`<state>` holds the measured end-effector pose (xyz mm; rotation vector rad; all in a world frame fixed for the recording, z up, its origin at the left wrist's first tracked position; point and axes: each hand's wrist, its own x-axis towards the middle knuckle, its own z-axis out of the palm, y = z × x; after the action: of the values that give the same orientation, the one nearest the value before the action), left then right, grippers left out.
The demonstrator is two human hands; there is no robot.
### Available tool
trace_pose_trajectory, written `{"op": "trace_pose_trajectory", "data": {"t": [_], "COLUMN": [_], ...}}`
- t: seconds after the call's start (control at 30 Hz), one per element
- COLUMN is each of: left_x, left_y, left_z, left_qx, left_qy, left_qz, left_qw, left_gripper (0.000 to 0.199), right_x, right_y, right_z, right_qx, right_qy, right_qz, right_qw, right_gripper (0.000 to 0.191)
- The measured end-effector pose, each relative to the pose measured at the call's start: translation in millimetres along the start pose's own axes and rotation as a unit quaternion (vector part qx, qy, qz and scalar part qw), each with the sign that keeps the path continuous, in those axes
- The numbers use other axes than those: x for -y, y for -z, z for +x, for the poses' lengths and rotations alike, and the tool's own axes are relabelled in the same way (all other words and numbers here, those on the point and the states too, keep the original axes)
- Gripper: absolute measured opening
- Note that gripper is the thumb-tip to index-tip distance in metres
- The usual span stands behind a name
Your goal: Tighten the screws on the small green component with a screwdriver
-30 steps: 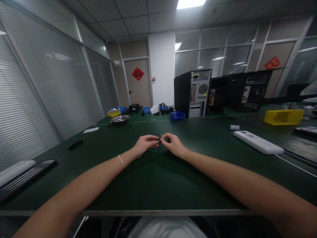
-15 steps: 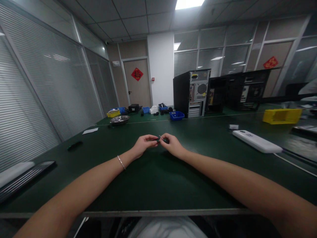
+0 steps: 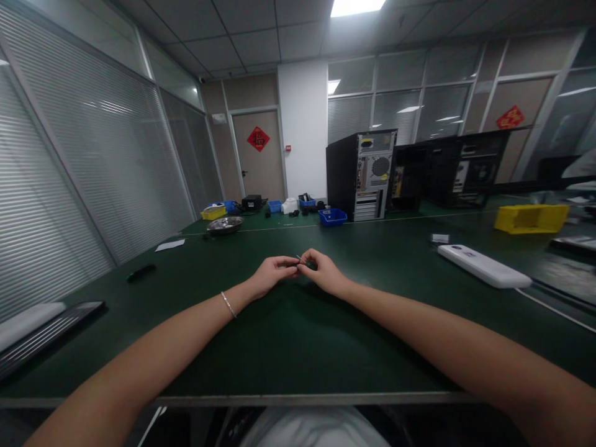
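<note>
Above the middle of the green table (image 3: 288,347), my left hand (image 3: 274,274) and my right hand (image 3: 322,270) meet at the fingertips. My right hand pinches a small item with a thin, light-coloured pin (image 3: 300,258) sticking out toward the upper left. The fingers of my left hand are pinched together against its near end; whatever they grip is too small to make out. A bracelet circles the left wrist.
A white power strip (image 3: 482,266) and a yellow bin (image 3: 531,219) are at the right. Computer towers (image 3: 361,177), a blue tray (image 3: 332,216) and a metal dish (image 3: 225,225) stand farther back. At left are a dark green tool (image 3: 141,272) and a keyboard (image 3: 49,335).
The fingers of my left hand have shifted slightly down and closer to those of my right hand. The thin pin has moved a little to the left.
</note>
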<state>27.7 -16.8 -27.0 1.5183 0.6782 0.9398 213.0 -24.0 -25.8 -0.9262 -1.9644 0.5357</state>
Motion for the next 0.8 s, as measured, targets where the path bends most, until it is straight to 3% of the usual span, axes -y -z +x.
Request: {"op": "trace_pose_trajectory", "data": {"t": [0.13, 0.33, 0.43, 0.57, 0.8], "left_x": [-0.6, -2.5, -3.1, 0.3, 7.4], "left_y": [10.5, 61.8, 73.3, 57.0, 22.1], "left_z": [7.1, 16.8, 17.0, 18.3, 12.4], "left_qx": [-0.045, -0.230, -0.268, -0.226, -0.073], "left_qy": [-0.039, -0.059, -0.061, -0.045, -0.006], "left_qz": [-0.009, -0.013, -0.004, 0.003, -0.051], "left_qw": [0.998, 0.971, 0.962, 0.973, 0.996], "left_gripper": [0.029, 0.025, 0.025, 0.024, 0.030], "right_x": [0.8, -5.5, -6.9, -7.2, -7.0], "right_y": [2.3, 5.3, 6.2, 6.4, 7.2], "right_z": [0.2, 1.6, 1.5, 0.9, 0.9], "right_qx": [0.000, -0.003, 0.010, 0.014, 0.005], "right_qy": [0.003, 0.000, 0.000, 0.008, 0.006], "right_qz": [0.000, -0.012, -0.009, -0.013, -0.054], "right_qw": [1.000, 1.000, 1.000, 1.000, 0.999], "right_gripper": [0.014, 0.016, 0.017, 0.018, 0.022]}}
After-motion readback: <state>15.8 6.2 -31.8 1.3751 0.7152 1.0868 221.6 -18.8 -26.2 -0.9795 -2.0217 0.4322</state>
